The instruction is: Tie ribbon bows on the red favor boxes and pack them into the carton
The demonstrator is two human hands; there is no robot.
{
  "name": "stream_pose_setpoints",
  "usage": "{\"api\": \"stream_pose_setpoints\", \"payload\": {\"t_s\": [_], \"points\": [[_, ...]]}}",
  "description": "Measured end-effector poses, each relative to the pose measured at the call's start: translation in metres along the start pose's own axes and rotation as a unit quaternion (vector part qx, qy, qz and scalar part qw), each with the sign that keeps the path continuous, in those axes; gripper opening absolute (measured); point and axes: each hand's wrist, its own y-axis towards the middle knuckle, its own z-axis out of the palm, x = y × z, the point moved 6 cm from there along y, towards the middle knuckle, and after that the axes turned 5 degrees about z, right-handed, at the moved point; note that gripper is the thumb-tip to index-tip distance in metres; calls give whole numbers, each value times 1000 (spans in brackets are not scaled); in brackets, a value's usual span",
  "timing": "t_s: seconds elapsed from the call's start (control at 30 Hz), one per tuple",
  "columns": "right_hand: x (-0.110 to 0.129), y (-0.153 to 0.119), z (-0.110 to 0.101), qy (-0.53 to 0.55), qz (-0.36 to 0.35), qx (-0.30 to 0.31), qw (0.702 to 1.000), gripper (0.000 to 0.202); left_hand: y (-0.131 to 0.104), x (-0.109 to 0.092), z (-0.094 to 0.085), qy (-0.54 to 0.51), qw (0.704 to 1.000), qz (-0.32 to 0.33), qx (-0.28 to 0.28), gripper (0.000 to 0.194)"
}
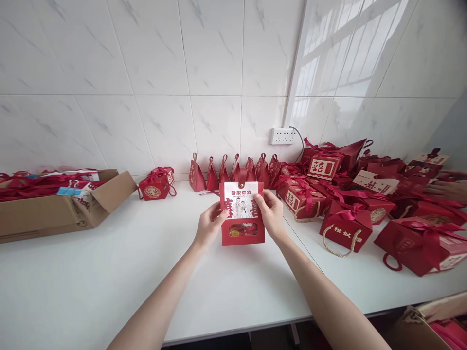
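The fingers of my left hand and right hand grip the windowed red wedding favour box by its sides, over the counter; light, even pressure should avoid creasing it.

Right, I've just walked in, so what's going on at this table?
A person holds a red box upright between the left hand and right hand, its printed front facing them. Behind it, a row of pointed boxes stands by the wall. A carton sits on the left, a pile of ribboned boxes on the right. Another person's hand shows, blurred, at the far right.
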Motion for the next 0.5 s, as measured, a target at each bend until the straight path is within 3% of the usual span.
{"api": "stream_pose_setpoints", "payload": {"t_s": [0.1, 0.23, 0.37, 0.43, 0.5], "points": [[-5, 2, 3, 2, 11, 32, 999, 26, -1, 3, -4, 39, 999, 20, -29, 43], [-18, 4, 12, 8, 41, 130, 991, 29, -3, 13, -10, 140, 987, 68, -46, 42], [-41, 9, 11, 15, 100, 157, 982, 43, -2, 40, -6, 160, 985, 31, 58, 59], [-50, 14, 5, 72, 127, 143, 979, 42, -3, 48, -1, 149, 981, 14, 125, 76], [-53, 19, -5, 128, 140, 112, 975, 35, -4, 48, 1, 144, 977, 21, 159, 80]]}}
